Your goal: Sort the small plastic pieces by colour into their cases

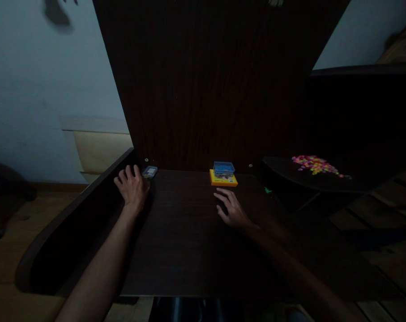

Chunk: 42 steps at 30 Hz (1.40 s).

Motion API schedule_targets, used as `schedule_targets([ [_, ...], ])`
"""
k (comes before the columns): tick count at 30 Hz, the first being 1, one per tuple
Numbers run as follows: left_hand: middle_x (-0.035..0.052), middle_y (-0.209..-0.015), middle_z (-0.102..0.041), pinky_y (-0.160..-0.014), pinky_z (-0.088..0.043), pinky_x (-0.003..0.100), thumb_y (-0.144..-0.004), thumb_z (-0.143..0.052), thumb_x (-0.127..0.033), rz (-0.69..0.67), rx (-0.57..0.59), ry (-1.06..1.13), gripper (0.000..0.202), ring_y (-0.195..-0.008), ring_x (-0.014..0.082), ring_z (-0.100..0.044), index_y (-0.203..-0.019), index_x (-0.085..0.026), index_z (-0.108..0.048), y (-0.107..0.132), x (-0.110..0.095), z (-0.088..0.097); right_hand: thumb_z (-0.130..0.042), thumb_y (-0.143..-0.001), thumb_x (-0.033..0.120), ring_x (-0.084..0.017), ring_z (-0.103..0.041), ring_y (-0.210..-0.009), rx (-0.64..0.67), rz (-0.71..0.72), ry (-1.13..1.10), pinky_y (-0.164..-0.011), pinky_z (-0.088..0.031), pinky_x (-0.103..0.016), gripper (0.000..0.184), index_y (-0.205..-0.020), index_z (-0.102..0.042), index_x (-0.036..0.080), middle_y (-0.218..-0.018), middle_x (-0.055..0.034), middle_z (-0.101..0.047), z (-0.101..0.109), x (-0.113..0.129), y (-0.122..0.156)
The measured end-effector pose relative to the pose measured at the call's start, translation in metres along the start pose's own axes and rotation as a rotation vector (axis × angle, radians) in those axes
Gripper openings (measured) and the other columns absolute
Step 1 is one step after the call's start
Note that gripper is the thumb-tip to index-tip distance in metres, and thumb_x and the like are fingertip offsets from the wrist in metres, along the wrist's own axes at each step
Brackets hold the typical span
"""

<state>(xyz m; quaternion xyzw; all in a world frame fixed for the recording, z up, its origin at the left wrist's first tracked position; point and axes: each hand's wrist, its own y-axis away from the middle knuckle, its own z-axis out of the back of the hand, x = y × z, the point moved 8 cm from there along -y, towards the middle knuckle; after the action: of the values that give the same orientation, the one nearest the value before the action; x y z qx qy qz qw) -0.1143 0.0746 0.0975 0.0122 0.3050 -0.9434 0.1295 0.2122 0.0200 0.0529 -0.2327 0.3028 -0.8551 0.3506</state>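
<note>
My left hand (132, 188) is at the left side of the dark wooden desk, fingers spread, beside a small clear flat case (150, 171). Part of that case is hidden behind the hand. Over the middle of the desk is my right hand (232, 210), its fingers apart and nothing in them. Just beyond its fingertips lies a yellow box (224, 181) against the back panel. A small clear case with a blue lid or contents (224, 167) is stacked on top of it.
A raised side board (71, 219) borders the desk (176, 241) at left. On a lower-right shelf (290, 172) sits a heap of small bright pink, yellow and orange pieces (315, 164). A small green scrap (267, 190) lies near that shelf. A tall dark panel (206, 89) rises behind.
</note>
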Motion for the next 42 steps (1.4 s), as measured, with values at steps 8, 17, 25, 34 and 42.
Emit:
schedule_targets([
  [8,0.0281,-0.143,-0.037,-0.101,-0.029,0.055,-0.082,-0.053,-0.033,0.027,0.048,-0.022,0.075,-0.123,0.0407,-0.039,-0.144,0.000,-0.027,-0.004,0.013,-0.007,-0.049,-0.087,0.018,-0.030,-0.048,-0.120,-0.044,-0.092,-0.021,-0.099,-0.045,-0.054,0.050,-0.137,-0.043,0.025,-0.129,-0.0147,-0.048,0.007,-0.010,0.005],
  [17,0.0256,-0.136,-0.042,-0.090,-0.041,0.052,-0.081,-0.054,-0.029,0.005,0.088,-0.018,0.078,-0.116,0.0402,-0.043,-0.148,-0.006,-0.022,-0.005,0.009,-0.003,-0.048,-0.087,0.016,-0.029,-0.049,-0.119,-0.004,-0.075,-0.020,-0.098,-0.046,-0.055,0.051,-0.137,-0.043,0.025,-0.129,-0.0139,-0.048,-0.001,-0.009,0.008],
  [25,0.0292,-0.138,-0.042,-0.091,-0.043,0.051,-0.079,-0.051,-0.031,-0.054,0.094,-0.030,0.056,-0.115,0.0413,-0.044,-0.124,0.002,-0.055,-0.007,0.017,-0.017,-0.049,-0.086,0.015,-0.028,-0.050,-0.117,-0.021,-0.079,-0.039,-0.096,-0.048,-0.052,0.047,-0.132,-0.047,0.024,-0.126,-0.0139,-0.049,0.001,-0.010,0.008],
  [34,0.0241,-0.104,-0.065,-0.081,-0.044,0.055,-0.084,-0.045,-0.026,-0.001,0.270,-0.046,0.036,-0.105,0.0427,-0.052,-0.108,-0.008,-0.065,0.002,0.009,-0.021,-0.048,-0.086,0.016,-0.027,-0.053,-0.109,0.021,-0.070,-0.075,-0.085,-0.054,-0.047,0.038,-0.122,-0.058,0.025,-0.119,-0.0130,-0.053,-0.003,-0.008,0.007],
  [42,0.0190,-0.127,-0.058,-0.083,-0.048,0.050,-0.085,-0.048,-0.031,-0.118,0.254,0.077,0.048,-0.110,0.0392,-0.051,-0.128,-0.012,-0.056,0.001,-0.011,-0.017,-0.049,-0.086,0.016,-0.026,-0.054,-0.105,0.020,-0.093,-0.090,-0.083,-0.054,-0.046,0.036,-0.120,-0.060,0.024,-0.117,-0.0124,-0.054,-0.004,-0.010,0.006],
])
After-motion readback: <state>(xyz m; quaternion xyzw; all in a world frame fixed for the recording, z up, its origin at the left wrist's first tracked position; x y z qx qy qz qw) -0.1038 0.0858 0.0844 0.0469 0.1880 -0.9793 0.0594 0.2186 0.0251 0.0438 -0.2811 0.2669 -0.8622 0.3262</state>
